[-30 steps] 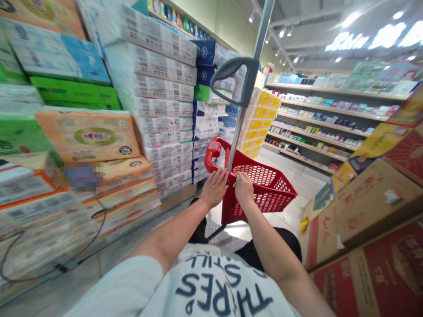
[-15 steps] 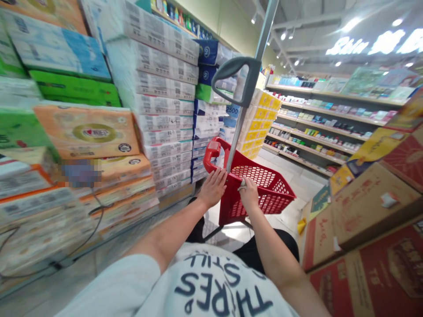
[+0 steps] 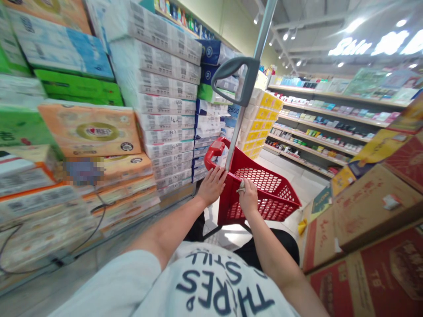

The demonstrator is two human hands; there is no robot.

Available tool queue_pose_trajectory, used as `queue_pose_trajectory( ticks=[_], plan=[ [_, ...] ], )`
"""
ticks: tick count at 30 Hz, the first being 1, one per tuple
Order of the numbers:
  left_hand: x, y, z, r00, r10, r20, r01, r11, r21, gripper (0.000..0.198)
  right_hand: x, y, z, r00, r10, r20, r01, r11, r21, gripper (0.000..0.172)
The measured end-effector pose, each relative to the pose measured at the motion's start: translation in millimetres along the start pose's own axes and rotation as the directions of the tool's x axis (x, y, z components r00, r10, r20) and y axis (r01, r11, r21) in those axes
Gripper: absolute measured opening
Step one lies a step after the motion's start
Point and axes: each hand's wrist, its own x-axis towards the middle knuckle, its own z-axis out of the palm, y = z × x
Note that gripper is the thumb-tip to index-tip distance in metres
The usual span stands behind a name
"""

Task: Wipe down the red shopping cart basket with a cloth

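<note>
A red plastic shopping cart basket [image 3: 238, 211] with perforated walls stands before my knees. A metal pole with a grey loop handle [image 3: 247, 83] rises from its near rim. My left hand [image 3: 213, 185] rests on that rim, fingers stretched out flat, beside the pole and close to a red curved handle [image 3: 216, 147]. Against the basket's near side, my right hand [image 3: 248, 198] is closed round a small crumpled greyish cloth [image 3: 242, 186]. Part of the cloth is hidden by the fingers.
Tissue packs [image 3: 95, 130] are piled at the left, with tall white stacks [image 3: 168, 83] beyond. Cardboard boxes [image 3: 373, 202] crowd the right side. Behind the cart are yellow boxes [image 3: 264, 119] and product shelves [image 3: 324, 119]. A black cable [image 3: 102, 220] hangs at the left.
The basket's far end has swung slightly right and down in view. Both hands stay at the rim, the cloth still in the right one.
</note>
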Motion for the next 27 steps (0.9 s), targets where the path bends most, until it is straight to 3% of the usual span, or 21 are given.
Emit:
queue_pose_trajectory(
  ticks=[7, 13, 19, 22, 24, 25, 27],
  plan=[
    [7, -4, -0.7, 0.999, -0.034, -0.032, 0.033, 0.999, -0.021, 0.048, -1, -5, -2, 0.999, 0.012, 0.039, -0.012, 1.0, 0.017, 0.053],
    [15, -4, -0.7, 0.993, -0.115, 0.0, 0.115, 0.993, -0.026, 0.045, 26, -22, -2, 0.975, 0.182, 0.128, -0.194, 0.977, 0.085, 0.04],
    [8, -2, 6.7, 0.987, -0.161, -0.008, 0.16, 0.987, -0.011, 0.05, 21, -35, 1, 0.996, -0.023, 0.084, 0.02, 0.999, 0.031, 0.046],
    [5, 3, 9.6, 0.989, -0.145, -0.018, 0.145, 0.989, 0.009, 0.049, 28, -37, -5, 0.971, 0.074, 0.226, -0.074, 0.997, -0.006, 0.037],
    [4, 6, 10.0, 0.995, -0.098, 0.028, 0.097, 0.995, 0.021, 0.05, 35, -39, -9, 0.914, 0.192, 0.357, -0.186, 0.981, -0.054, 0.027],
    [3, 7, 9.5, 0.995, -0.075, 0.062, 0.073, 0.997, 0.025, 0.052, 37, -40, -10, 0.9, 0.211, 0.382, -0.197, 0.978, -0.076, 0.025],
    [2, 8, 7.4, 0.992, -0.05, 0.119, 0.047, 0.998, 0.028, 0.056, 35, -42, -11, 0.931, 0.157, 0.329, -0.133, 0.987, -0.095, 0.026]
  ],
)
